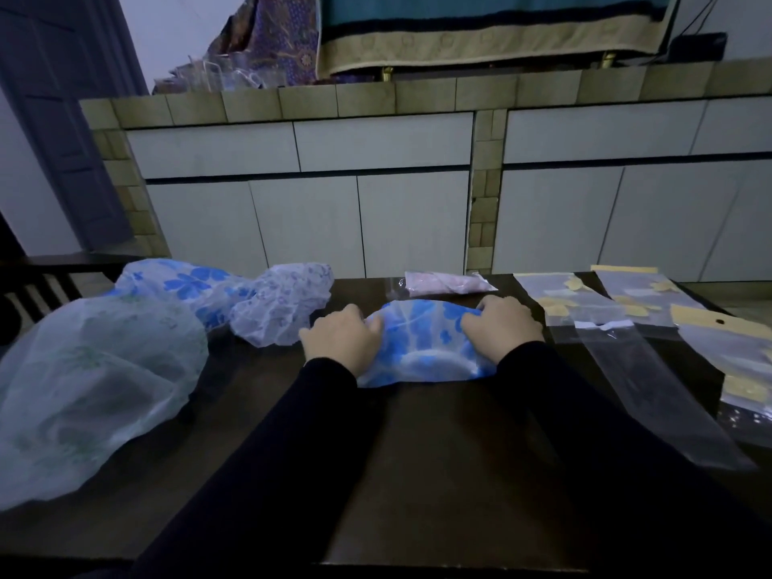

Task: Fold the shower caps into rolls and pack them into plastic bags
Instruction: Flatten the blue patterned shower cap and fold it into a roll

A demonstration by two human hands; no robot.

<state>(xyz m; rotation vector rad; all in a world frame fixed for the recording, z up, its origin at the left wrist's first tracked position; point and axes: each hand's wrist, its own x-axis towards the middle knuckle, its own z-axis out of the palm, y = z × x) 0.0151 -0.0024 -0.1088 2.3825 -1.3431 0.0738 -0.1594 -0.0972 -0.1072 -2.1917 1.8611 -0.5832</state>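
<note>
One packed roll [449, 282] is lying at the bench's [417, 453] far edge; we are gripping a blue shower cap [422, 344] mid-bench with left hand [340, 336] and right hand [503, 325]; three caps [275, 305] and empty bags [651, 369] are waiting.

**Bare hands, long dark sleeves**

The person wears a plain black long-sleeved top. Both sleeves [585, 432] are close-fitting, unmarked, and end at the wrists. The left hand [340, 334] and right hand [503, 323] are ungloved, without visible rings.

loose shower caps [125, 361] crowd left, plastic bags [651, 369] right, bare table [438, 474] between
</note>
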